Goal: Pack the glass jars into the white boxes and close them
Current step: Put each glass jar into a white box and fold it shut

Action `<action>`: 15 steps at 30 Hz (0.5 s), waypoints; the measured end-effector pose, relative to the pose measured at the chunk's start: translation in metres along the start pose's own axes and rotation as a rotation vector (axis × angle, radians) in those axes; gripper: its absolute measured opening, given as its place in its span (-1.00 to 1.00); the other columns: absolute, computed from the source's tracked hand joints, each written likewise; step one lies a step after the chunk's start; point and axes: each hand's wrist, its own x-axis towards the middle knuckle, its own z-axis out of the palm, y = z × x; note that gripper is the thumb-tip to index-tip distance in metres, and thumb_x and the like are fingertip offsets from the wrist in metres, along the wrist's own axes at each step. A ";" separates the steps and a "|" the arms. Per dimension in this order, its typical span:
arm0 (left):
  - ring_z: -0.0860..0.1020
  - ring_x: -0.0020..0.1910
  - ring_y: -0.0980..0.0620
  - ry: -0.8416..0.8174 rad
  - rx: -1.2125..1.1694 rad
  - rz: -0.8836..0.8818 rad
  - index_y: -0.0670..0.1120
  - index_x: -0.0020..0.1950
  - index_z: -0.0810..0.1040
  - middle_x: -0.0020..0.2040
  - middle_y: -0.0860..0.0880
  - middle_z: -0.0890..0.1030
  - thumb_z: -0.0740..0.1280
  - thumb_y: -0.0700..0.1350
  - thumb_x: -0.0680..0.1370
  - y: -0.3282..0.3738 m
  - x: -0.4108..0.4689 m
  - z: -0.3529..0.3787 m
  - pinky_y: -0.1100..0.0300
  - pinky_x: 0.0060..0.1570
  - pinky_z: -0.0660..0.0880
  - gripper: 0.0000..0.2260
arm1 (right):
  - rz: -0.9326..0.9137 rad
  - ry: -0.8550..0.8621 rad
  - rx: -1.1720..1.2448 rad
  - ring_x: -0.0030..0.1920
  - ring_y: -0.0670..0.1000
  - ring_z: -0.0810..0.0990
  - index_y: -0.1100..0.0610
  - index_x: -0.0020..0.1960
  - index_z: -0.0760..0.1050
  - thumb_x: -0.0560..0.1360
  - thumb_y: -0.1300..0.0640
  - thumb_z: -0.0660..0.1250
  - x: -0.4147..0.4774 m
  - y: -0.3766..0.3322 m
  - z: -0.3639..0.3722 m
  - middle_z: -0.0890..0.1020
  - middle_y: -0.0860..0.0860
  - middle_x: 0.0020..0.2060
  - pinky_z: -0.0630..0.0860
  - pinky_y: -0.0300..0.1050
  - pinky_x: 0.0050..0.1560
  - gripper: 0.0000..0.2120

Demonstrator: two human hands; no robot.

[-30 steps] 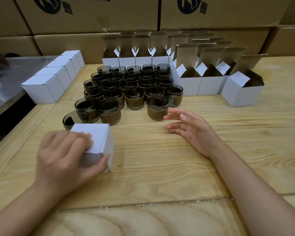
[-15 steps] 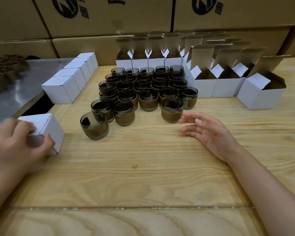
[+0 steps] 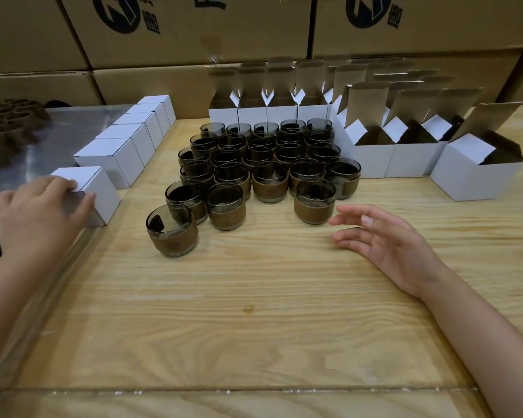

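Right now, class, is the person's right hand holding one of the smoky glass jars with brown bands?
No, the right hand is open, its fingers straight, apart from the nearest smoky glass jar with a brown band.

Left hand (image 3: 40, 218) curled, right hand (image 3: 387, 245) relaxed.

There are six closed white boxes (image 3: 109, 159). The glass jars (image 3: 269, 184) number roughly two dozen, overlapping too much for an exact count. At least eight open white boxes (image 3: 471, 181) show, with more blurred behind them.
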 end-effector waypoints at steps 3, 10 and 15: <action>0.45 0.18 -0.24 -0.053 0.051 0.017 -0.10 0.16 0.50 0.14 -0.23 0.56 0.18 0.23 0.47 0.011 0.010 0.002 -0.19 0.23 0.33 -0.53 | 0.001 0.009 0.000 0.01 0.18 0.61 0.23 0.19 0.53 0.40 0.12 0.27 0.001 0.001 -0.001 0.62 0.22 0.06 0.58 -0.05 0.03 -0.61; 0.49 0.17 -0.28 -0.201 0.099 -0.070 -0.10 0.21 0.51 0.18 -0.18 0.53 0.16 0.32 0.27 0.024 0.024 -0.005 -0.16 0.17 0.44 -0.32 | 0.007 0.016 0.007 0.01 0.19 0.61 0.24 0.19 0.53 0.39 0.12 0.29 0.002 0.001 -0.002 0.61 0.24 0.07 0.58 -0.03 0.07 -0.60; 0.44 0.25 -0.30 -0.332 0.113 -0.056 -0.14 0.31 0.50 0.24 -0.24 0.51 0.21 0.10 0.23 0.029 0.033 -0.018 -0.19 0.26 0.36 -0.32 | 0.009 0.013 0.011 0.00 0.17 0.61 0.24 0.19 0.53 0.37 0.10 0.33 0.001 0.000 0.001 0.62 0.22 0.06 0.58 -0.03 0.07 -0.58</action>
